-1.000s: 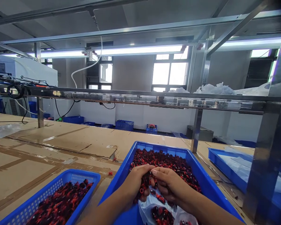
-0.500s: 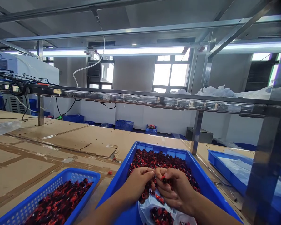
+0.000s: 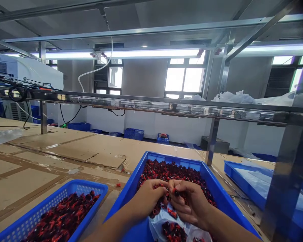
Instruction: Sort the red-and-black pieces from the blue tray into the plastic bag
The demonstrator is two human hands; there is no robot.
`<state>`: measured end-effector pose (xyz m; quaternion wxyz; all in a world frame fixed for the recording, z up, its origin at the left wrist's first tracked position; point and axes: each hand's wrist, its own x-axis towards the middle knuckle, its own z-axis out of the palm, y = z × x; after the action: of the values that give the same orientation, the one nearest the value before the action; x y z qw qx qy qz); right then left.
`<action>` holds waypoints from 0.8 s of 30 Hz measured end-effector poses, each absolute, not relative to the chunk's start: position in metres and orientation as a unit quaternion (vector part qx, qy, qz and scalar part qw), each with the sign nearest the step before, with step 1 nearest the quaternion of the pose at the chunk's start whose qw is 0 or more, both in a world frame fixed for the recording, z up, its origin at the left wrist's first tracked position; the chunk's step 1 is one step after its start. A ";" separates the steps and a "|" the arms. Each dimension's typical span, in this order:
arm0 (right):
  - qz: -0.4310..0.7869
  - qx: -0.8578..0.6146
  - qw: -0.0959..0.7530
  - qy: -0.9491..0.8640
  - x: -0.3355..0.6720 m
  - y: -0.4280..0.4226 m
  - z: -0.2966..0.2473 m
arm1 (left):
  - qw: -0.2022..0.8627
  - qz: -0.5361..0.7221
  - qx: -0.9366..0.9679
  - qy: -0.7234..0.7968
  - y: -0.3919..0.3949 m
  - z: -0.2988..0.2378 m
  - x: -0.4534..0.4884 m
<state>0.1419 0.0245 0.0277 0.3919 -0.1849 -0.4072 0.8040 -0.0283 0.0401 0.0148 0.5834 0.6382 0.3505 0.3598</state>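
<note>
Both hands are close together over a blue tray (image 3: 218, 191) filled with many small red and black pieces (image 3: 171, 171). My right hand (image 3: 189, 200) pinches one small red and black piece (image 3: 176, 192) between thumb and fingers. My left hand (image 3: 148, 198) is closed, its thumb and forefinger pressed together beside the right fingertips. Several dark red pieces (image 3: 156, 209) show under its curled fingers, apparently in the hand. Below the hands, a white plastic bag (image 3: 156, 223) lies in the tray with more of the pieces on it.
Left of the tray stands a blue perforated basket (image 3: 75, 184) of similar pieces. A loose red piece (image 3: 118, 185) lies on the cardboard-covered table (image 3: 91, 148). To the right are a metal post (image 3: 280, 174) and another blue tray (image 3: 252, 181) with white sheeting. A metal shelf (image 3: 141, 102) crosses ahead.
The hands stay almost in place, with only slight finger movement around the small piece. The view has tilted very slightly.
</note>
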 end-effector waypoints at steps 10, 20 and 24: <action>0.788 -0.197 0.391 -0.433 0.143 0.028 0.021 | 0.562 0.353 0.656 0.359 0.037 0.021 -0.028; 0.756 -0.210 0.361 -0.504 0.143 0.019 0.030 | 0.569 0.345 0.655 0.358 0.036 0.023 -0.029; 0.763 -0.199 0.342 -0.511 0.142 0.019 0.029 | 0.560 0.339 0.666 0.357 0.035 0.024 -0.029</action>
<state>0.1424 0.0190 0.0288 0.3424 -0.1987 -0.5109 0.7630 -0.0294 0.0350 0.0239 0.5602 0.6661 0.3570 0.3393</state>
